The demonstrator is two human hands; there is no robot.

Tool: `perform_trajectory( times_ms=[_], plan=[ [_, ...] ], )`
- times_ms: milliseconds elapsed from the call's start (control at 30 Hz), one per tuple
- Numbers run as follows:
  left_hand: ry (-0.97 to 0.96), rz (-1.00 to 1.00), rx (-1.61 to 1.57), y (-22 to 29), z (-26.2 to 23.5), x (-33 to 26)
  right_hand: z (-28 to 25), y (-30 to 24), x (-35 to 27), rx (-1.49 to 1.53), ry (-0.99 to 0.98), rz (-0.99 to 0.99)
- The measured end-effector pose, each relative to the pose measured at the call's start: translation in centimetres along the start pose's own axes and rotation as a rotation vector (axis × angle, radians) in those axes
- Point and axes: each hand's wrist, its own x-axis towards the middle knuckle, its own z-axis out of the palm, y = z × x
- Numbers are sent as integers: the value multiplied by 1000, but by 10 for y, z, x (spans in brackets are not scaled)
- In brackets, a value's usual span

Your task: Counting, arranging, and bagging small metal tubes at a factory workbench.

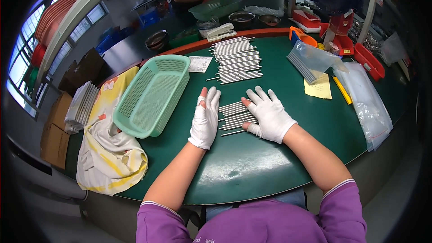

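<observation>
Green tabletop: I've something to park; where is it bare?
Bare: the near strip between the forearms; the patch between the white-gloved right hand and clear plastic bags. Crowded: far middle, under thin silver metal rods; left, under pale-green plastic basket and yellow-and-white cloth.

A hand could pass along the near side of the green table (pixel 238 171), below the left hand (pixel 205 121) and right hand (pixel 270 117), between the crumpled cloth (pixel 108 153) and the plastic bags (pixel 363 101). A narrower lane runs between the left hand and the basket (pixel 174 101), whose raised wall bounds it. Fingers crowd both ends of the gap between the near rods (pixel 234 120) and far rods (pixel 237 60). Right of the far rods, room widens until the grey rods (pixel 301 68) and yellow note (pixel 318 87).
</observation>
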Motion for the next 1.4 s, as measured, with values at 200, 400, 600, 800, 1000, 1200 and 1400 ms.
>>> perform_trajectory(
  times_ms=[200,400,600,800,1000,1200,1400],
  plan=[
    [-15,-24,20,-2,7,-4,-7,-8,-10,45,-42,-12],
    [19,-7,13,-5,20,-9,-5,-4,0,186,95,34],
    [107,69,12,-8,19,-6,11,-2,1,93,131,-20],
    [103,43,-32,-13,12,-1,-20,11,51,237,-189,176],
    [30,-11,-12,-12,3,5,-22,8,62,146,-357,176],
    [-128,-143,368,2,-7,13,-31,-6,21,321,-97,38],
    [-211,-72,613,5,-15,17,-24,-2,22,323,-85,3]
  ],
)
